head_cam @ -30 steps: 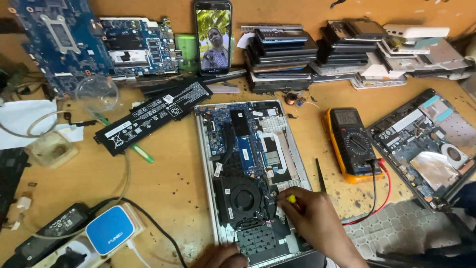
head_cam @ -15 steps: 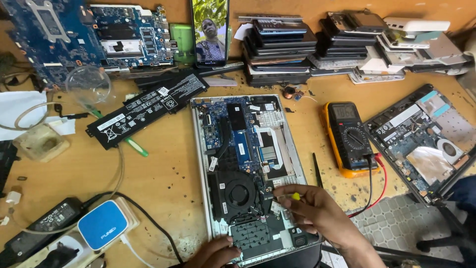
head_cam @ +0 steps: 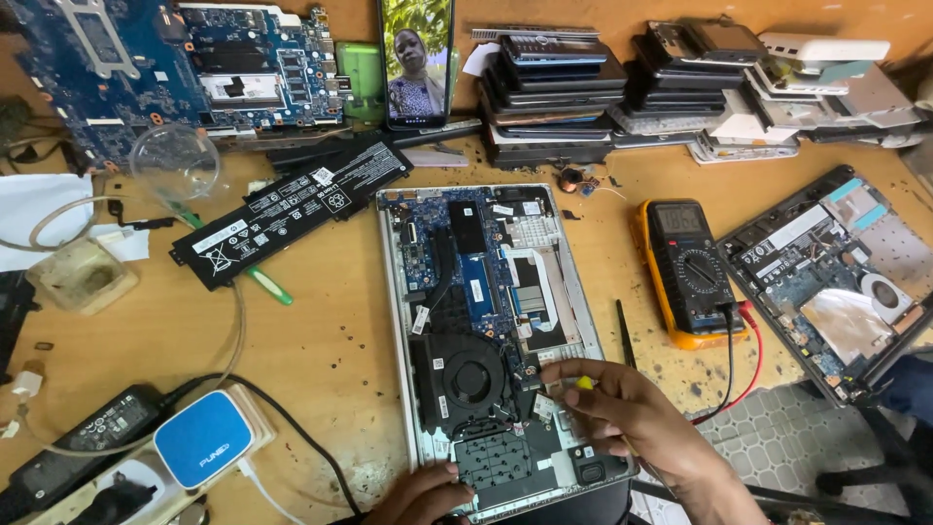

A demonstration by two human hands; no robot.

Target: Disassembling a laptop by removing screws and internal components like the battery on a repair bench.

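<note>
- A blue adapter [head_cam: 203, 439] sat on a power strip [head_cam: 146, 476] at the lower left of the wooden surface [head_cam: 321, 331], with a black power brick [head_cam: 83, 442] just beside it
- A clear cup [head_cam: 175, 160] stood near the upper left, in front of a bare blue board [head_cam: 185, 68] leaning at the back
- A long black battery [head_cam: 292, 209] lay at a slant between the cup and the laptop, over a green pen [head_cam: 262, 282]
- A phone [head_cam: 417, 60] stood upright at the back, its screen lit
- The opened laptop [head_cam: 496, 331] lay in the middle of the surface, base upward, its fan [head_cam: 468, 377] and blue board exposed
- The left hand [head_cam: 423, 496] rested on the laptop's near edge, fingers curled down against the frame; it held nothing that I could see
- The right hand [head_cam: 632, 418] was over the laptop's lower right part, just right of the fan, fingers closed on a thin tool with a yellow tip [head_cam: 584, 383]; the tool's working end was hidden under the hand
- Stacks of dark devices [head_cam: 554, 83] were piled along the back
- A yellow multimeter [head_cam: 690, 272] lay right of the laptop, black and red leads trailing off it
- A second opened laptop [head_cam: 836, 282] lay at the far right edge
</note>
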